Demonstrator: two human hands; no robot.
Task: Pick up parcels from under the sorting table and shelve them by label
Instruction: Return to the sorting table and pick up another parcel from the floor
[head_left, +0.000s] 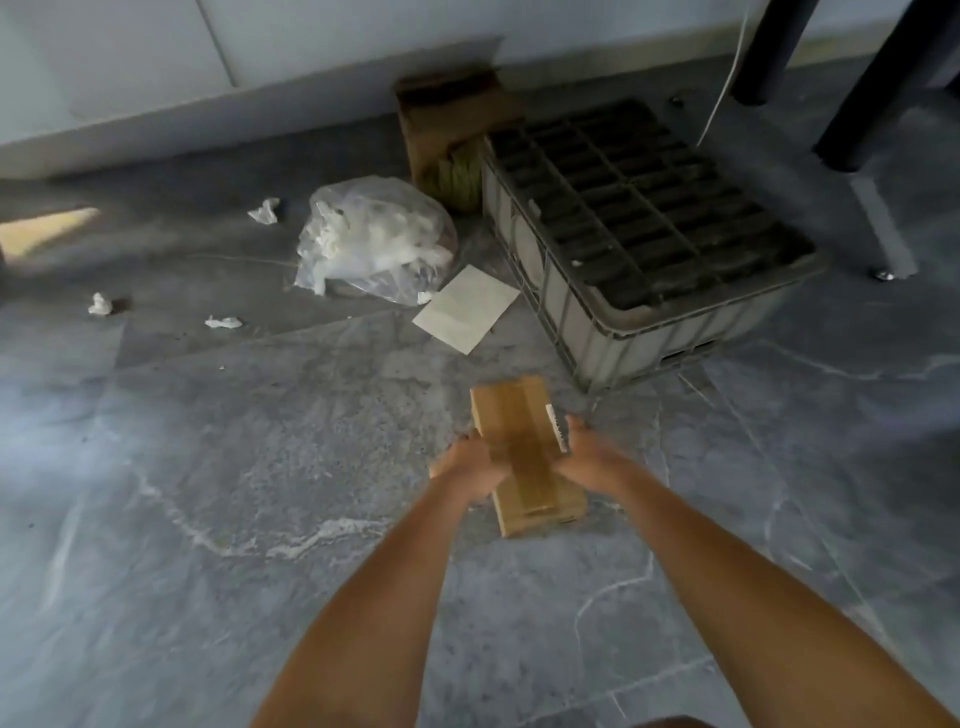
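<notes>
The parcel is a long, narrow cardboard box, brown, with a strip of clear tape along its top and a white label on its right edge. It is low over the grey stone floor, a little in front of the crate, held between both hands. I cannot tell if its near end touches the floor or not.

The left hand presses on the left long side and the right hand on the right long side, both closed around the box in a narrow grip near its middle. The picture is blurred here, so the single fingers are not clear.

The risks, as I judge them: the hands hold only by side pressure, so the box can slip or tip forward. The right hand lies partly over the label, so it may be hard to read, and a wrong shelf would follow.

Around it, the grey plastic crate with a dark grid inside stands just beyond. The clear plastic bag and a white sheet lie to its left, and dark table legs stand behind.
</notes>
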